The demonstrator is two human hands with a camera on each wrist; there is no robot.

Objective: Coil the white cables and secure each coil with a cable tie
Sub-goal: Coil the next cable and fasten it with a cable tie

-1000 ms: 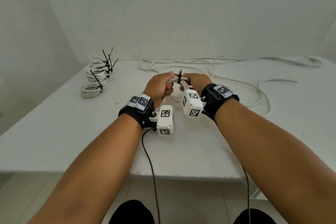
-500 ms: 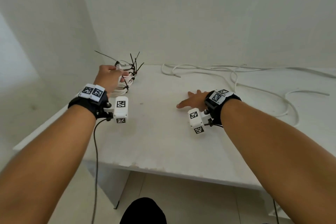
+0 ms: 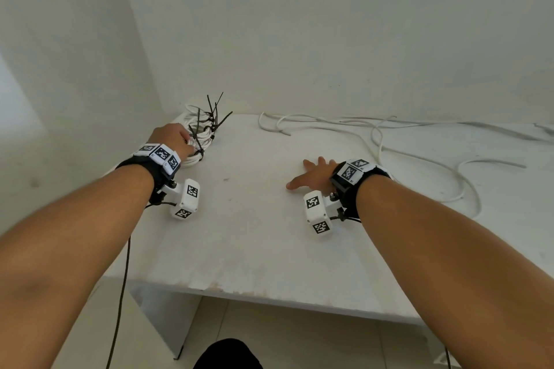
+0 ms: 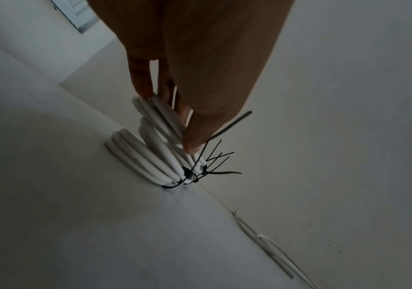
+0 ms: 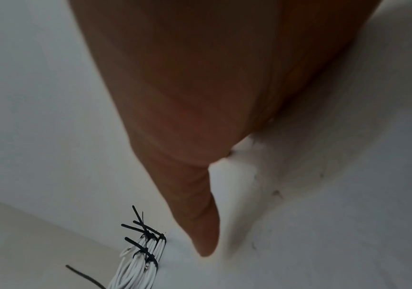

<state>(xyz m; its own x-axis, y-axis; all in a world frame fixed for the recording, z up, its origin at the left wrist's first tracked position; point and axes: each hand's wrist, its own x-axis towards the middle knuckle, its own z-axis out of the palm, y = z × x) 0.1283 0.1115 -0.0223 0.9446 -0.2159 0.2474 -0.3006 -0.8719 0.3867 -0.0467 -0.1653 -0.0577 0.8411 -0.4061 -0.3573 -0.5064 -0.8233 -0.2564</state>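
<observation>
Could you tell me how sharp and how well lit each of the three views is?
Head view: bright, even light, mostly sharp, with wide-angle bending at the table edge. Left wrist view: dim, the left hand close and soft, the tied coils clearer. Right wrist view: the right hand a blurred mass filling the frame.

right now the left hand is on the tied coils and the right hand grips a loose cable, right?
Not quite. The left hand is on the tied coils, but the right hand lies open on the table, holding nothing; the head view shows it.
</observation>
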